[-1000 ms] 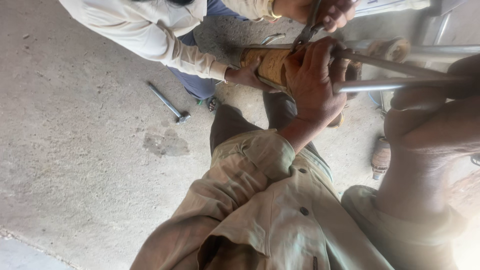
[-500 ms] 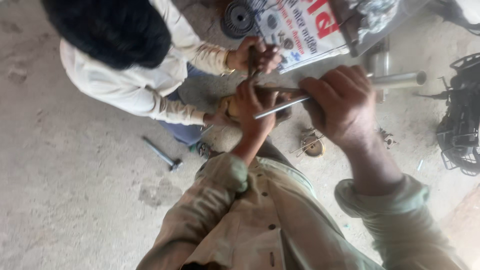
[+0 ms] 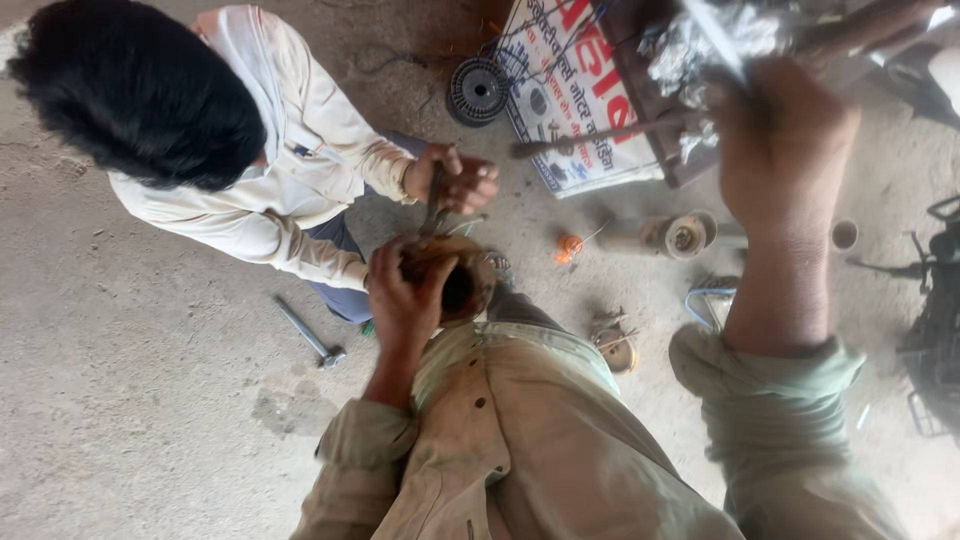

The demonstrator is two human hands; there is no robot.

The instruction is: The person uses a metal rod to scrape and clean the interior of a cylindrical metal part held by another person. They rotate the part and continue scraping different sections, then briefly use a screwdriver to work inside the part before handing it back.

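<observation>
My left hand (image 3: pixel 405 295) grips the rim of a rusty brown hollow cylinder (image 3: pixel 462 285) resting against my knee. My right hand (image 3: pixel 785 150) is raised high and blurred, closed around a long metal rod (image 3: pixel 600 135) that points left. A co-worker in a cream shirt crouches opposite; that person's hand (image 3: pixel 455 182) holds a thin dark tool (image 3: pixel 436 200) down onto the cylinder's top edge. The co-worker's other hand is hidden behind the cylinder.
A hammer (image 3: pixel 312 335) lies on the concrete floor to the left. A printed signboard (image 3: pixel 575 95), a dark round wound part (image 3: pixel 477 90), small cylindrical parts (image 3: pixel 680 235) and a round cap (image 3: pixel 615 350) lie around. Dark machinery (image 3: pixel 935 320) stands at the right edge.
My right hand has lifted the metal rod up and away from the cylinder. The view has tilted, showing more of the co-worker. My left hand stays on the cylinder.
</observation>
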